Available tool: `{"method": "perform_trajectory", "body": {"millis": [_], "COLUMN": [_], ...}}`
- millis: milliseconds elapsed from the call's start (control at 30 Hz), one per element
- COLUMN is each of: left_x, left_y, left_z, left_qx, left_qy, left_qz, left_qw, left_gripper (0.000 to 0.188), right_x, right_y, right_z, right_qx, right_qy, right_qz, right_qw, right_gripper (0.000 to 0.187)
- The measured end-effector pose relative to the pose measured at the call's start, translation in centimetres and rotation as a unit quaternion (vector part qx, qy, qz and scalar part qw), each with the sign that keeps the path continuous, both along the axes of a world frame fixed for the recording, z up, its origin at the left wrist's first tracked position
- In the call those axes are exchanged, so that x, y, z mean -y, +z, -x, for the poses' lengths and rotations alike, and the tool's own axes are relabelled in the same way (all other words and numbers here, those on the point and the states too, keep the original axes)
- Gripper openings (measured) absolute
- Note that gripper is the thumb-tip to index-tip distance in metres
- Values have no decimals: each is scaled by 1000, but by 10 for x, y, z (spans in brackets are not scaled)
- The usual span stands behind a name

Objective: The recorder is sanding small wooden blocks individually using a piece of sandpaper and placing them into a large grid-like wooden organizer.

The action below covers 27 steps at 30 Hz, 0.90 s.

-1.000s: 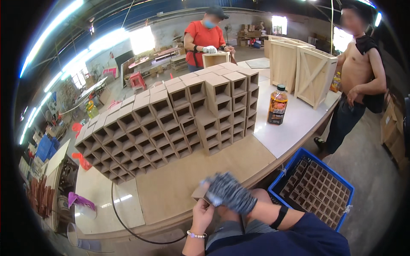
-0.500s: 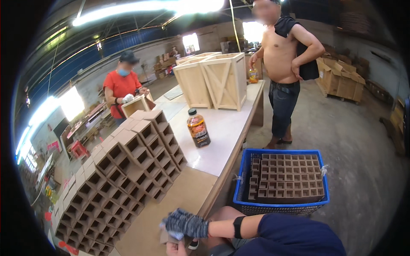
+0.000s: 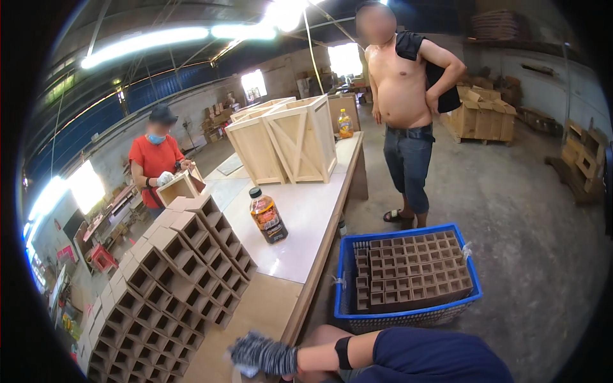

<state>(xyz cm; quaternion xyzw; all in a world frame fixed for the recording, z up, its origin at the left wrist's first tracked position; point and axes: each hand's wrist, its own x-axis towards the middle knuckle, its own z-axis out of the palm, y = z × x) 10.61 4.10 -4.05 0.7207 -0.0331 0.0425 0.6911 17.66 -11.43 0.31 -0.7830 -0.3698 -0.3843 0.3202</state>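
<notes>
At the lower edge, my right hand [image 3: 263,355], in a grey knitted glove, is closed on a pale cloth [image 3: 250,369]. The cloth is bunched beneath its fingers, above the table's brown edge area. Whatever lies under the cloth is mostly cut off by the picture's rim. My left hand is out of the picture. Left of the glove stands a large stack of brown square hollow boxes [image 3: 165,297], their open ends facing me.
A bottle of dark liquid [image 3: 269,217] stands on the table [image 3: 310,239], with wooden crates [image 3: 300,143] behind. Right of the table, a blue plastic basket [image 3: 472,281] holds rows of similar boxes. One person [image 3: 153,156] handles a wooden frame at left; another [image 3: 408,127] stands beyond the basket.
The view has shifted, so the scene sits further left and the right hand lower. My left hand, seen earlier holding a brown piece beneath the cloth, has dropped out of the picture.
</notes>
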Motion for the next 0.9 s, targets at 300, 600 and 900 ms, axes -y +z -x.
{"method": "perform_trajectory", "body": {"millis": [300, 600, 900], "left_x": [9, 10, 20], "left_y": [24, 22, 35], "left_z": [7, 8, 13], "left_qx": [-18, 30, 13], "left_qy": [12, 33, 29], "left_qz": [-45, 8, -18], "left_qw": [999, 999, 999], "left_gripper": [31, 24, 28], "right_x": [-3, -3, 3], "right_y": [-34, -55, -9], "right_z": [-19, -38, -5], "right_qx": [-20, -37, -104], "right_qy": [-67, -173, -12], "right_qz": [-3, 96, 124], "right_qw": [998, 980, 987], "right_gripper": [21, 20, 17]}}
